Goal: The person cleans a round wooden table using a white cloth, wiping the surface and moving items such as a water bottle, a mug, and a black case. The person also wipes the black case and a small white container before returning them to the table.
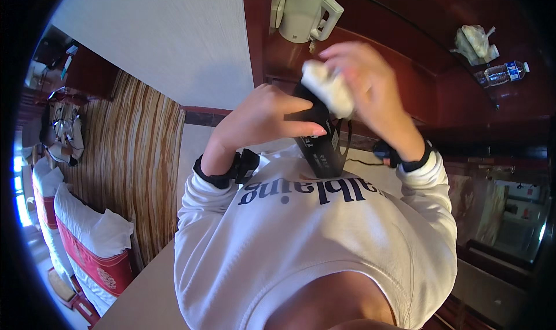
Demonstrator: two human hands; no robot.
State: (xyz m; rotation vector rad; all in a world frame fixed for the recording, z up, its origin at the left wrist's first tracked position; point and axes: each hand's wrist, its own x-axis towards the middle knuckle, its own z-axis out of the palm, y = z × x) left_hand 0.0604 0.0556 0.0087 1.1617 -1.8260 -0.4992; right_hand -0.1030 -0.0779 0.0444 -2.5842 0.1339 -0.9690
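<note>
My left hand holds a black tapered container at chest height. Its thumb and a finger lie along the near side, which bears white writing. A thin dark loop stands out from the container's right side. Just above the upper end, my right hand grips a soft-looking white thing. Motion blurs that hand and what it holds, so the exact kind of the white thing cannot be told. The white thing and my right hand hide part of the container's upper end.
A white electric kettle stands on a dark red surface ahead. Farther right are a tied plastic bag and a water bottle. A pale wall rises at left; beyond are beds and a seated person.
</note>
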